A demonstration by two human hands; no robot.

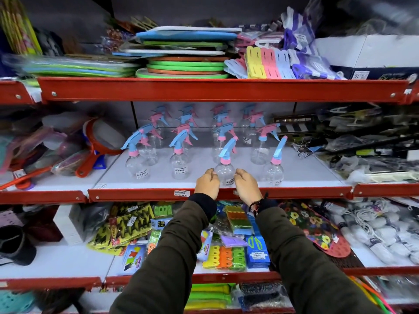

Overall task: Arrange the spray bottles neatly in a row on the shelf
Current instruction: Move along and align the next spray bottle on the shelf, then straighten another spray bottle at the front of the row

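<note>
the big red and white shelf [158,177] runs across in front of both hands, with a red front edge just under the fingers. two arms in dark green sleeves [172,257] reach up to it from below. many clear spray bottles with pink and blue tops [181,134] stand on the shelf, behind the hands and out to both sides. four of them stand near the front edge. one front bottle [225,172] sits right between the two hands, standing up straight. the left hand [207,184] is beside it on one side, fingers curled in, and looks like it just touches the bottle. the right hand [247,184] is on the other side, fingers curled the same way, close to the bottle. i cannot tell if either hand is really squeezing it. another bottle [274,171] stands just past the right hand. a small white price tag [181,192] is stuck on the red edge, just beside the left hand.
</note>
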